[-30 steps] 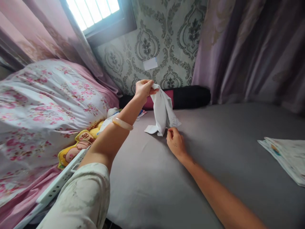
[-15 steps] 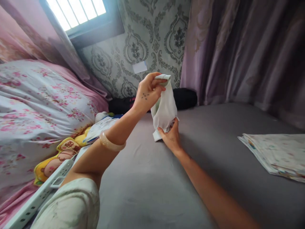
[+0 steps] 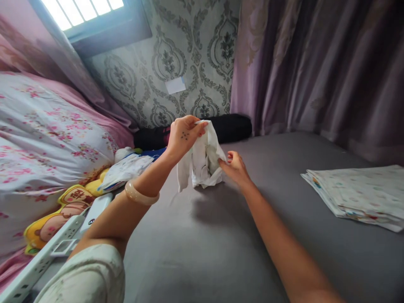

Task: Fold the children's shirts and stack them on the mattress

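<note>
A small white cloth garment hangs in folds just above the grey bed sheet, near the middle of the view. My left hand pinches its upper edge between thumb and fingers. At the garment's right side, my right hand grips the edge with the thumb and index finger, its other fingers curled. The fabric falls open between the hands, and a sleeve-like part dangles at the left. Its exact shape is hidden by the folds.
Folded patterned cloths lie at the right. On the left are a floral quilt, a yellow plush toy, a white power strip, a white phone-like object and a folded garment. A black bundle rests against the wall.
My left hand has come lower with the garment. My right hand has moved up from its bottom to its right edge, and the cloth now spreads wider. The view has shifted slightly.
</note>
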A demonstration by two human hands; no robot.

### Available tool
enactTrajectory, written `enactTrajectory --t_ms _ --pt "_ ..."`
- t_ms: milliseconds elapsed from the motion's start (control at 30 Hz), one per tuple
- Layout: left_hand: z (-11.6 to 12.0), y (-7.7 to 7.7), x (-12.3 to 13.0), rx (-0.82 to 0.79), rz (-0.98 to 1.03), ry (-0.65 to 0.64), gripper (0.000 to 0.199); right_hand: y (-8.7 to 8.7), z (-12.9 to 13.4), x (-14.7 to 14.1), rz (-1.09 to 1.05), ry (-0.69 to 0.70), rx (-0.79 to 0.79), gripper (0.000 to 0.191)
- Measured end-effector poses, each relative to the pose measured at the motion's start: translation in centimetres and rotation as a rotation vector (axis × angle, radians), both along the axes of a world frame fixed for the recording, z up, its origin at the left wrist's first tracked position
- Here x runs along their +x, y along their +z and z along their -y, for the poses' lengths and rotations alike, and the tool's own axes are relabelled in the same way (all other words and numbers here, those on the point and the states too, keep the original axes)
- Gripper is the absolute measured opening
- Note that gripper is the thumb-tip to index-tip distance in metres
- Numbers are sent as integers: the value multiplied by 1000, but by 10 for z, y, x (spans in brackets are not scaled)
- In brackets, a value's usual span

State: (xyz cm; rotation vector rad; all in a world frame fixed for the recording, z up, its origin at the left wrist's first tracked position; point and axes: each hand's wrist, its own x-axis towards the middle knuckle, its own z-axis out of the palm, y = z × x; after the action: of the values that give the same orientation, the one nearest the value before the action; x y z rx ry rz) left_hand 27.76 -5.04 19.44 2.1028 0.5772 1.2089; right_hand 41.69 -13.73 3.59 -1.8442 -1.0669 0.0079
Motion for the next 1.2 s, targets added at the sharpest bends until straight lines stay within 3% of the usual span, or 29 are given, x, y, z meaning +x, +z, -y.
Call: enactTrajectory --t_ms 100,167,300,400,500,600,733,933,1100,1200 --pt "-1 -4 -1 26 -50 31 26 5 7 6 -112 -119 104 43" --pt "-2 -8 -2 46 -87 55 27 8 11 7 -150 -123 124 37" --pt "-19 -19 -6 34 -146 109 28 12 12 14 -208 -34 145 23" --pt "-36 -31 -12 -45 -156 109 29 15 12 24 -262 69 228 25" --pt "-40 -41 -21 -167 -124 -36 28 30 21 32 -352 163 330 32" --pt "-31 -44 -32 -275 -100 -216 36 57 44 33 -499 286 355 35" --pt "-18 -45 -45 -298 -136 -251 30 81 74 32 -604 424 249 37" --pt "-23 -70 -45 -172 -236 -152 31 72 80 44 -412 352 168 40" --pt "-30 -91 -38 -335 -158 -339 34 69 76 47 -276 286 151 37" --pt "-33 -98 -36 -385 -135 -368 34 69 75 48 -286 286 155 36"
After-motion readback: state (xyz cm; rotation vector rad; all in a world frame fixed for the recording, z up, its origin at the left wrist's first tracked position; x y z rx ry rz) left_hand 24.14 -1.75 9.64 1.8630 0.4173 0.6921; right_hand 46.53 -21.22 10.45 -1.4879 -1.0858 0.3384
